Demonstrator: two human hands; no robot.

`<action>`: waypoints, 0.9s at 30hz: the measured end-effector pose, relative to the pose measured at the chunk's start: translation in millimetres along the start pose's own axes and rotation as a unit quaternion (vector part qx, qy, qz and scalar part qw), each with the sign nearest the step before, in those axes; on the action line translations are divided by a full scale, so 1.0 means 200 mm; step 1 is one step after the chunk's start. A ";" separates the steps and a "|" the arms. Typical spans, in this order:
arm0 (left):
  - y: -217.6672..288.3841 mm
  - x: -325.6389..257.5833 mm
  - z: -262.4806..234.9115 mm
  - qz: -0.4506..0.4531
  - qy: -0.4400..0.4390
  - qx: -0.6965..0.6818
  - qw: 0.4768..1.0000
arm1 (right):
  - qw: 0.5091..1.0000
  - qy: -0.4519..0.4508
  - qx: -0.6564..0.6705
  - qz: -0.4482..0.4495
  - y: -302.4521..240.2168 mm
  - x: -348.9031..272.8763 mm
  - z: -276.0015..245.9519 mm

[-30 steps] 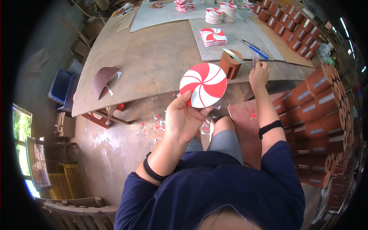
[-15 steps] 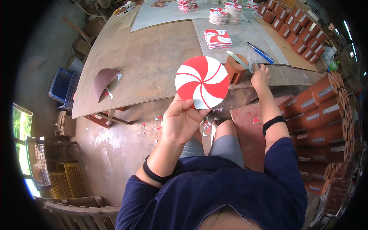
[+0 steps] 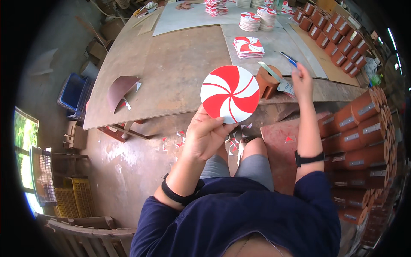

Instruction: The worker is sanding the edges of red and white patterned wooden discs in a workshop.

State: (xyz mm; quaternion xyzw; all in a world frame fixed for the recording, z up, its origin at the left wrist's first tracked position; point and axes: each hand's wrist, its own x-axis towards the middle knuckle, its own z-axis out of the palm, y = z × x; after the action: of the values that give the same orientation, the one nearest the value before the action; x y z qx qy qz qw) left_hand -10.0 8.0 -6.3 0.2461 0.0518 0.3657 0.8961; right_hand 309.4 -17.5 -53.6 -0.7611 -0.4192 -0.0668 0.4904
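My left hand (image 3: 207,132) pinches the lower edge of a round disc (image 3: 230,94) with a red and white swirl, holding it up before the table. My right hand (image 3: 303,83) is over the table's right part, thumb and forefinger apart, at the near end of a blue pen-like tool (image 3: 289,59). The hand covers that end, so contact cannot be made out. Beside it a brown block with a round top (image 3: 268,77) stands at the table edge. A thin pale strip with a light blue wrapped end (image 3: 286,87) lies across the block.
Square swirl-printed sheets (image 3: 249,47) and round disc stacks (image 3: 250,22) stand further back on the table (image 3: 180,64). A curved brown piece (image 3: 122,92) lies at left. Brown cylinders are piled at far right (image 3: 329,36) and near right (image 3: 359,137). Scraps (image 3: 180,139) litter the floor.
My right hand has let go of the strip's wrapped end and moved up and right to the blue tool. The disc stays in my left hand; the view has shifted slightly.
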 end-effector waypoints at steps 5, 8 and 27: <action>-0.04 -0.01 -0.01 -0.005 -0.023 0.049 0.999 | 0.938 -0.074 0.285 -0.182 -0.75 -0.33 -0.01; -0.06 -0.03 -0.01 -0.033 -0.034 0.083 0.995 | 0.930 -0.106 0.232 -0.265 -0.78 -0.34 0.01; -0.14 -0.10 -0.04 0.116 -0.102 0.526 0.836 | 0.906 -0.030 -0.087 -0.413 -1.00 -0.60 -0.07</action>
State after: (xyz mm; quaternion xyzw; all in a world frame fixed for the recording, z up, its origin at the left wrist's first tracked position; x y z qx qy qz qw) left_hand -9.7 -20.1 -29.5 0.7205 0.1156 0.3574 0.5828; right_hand 96.2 -63.9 29.4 -0.5614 -0.7027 -0.2770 0.3381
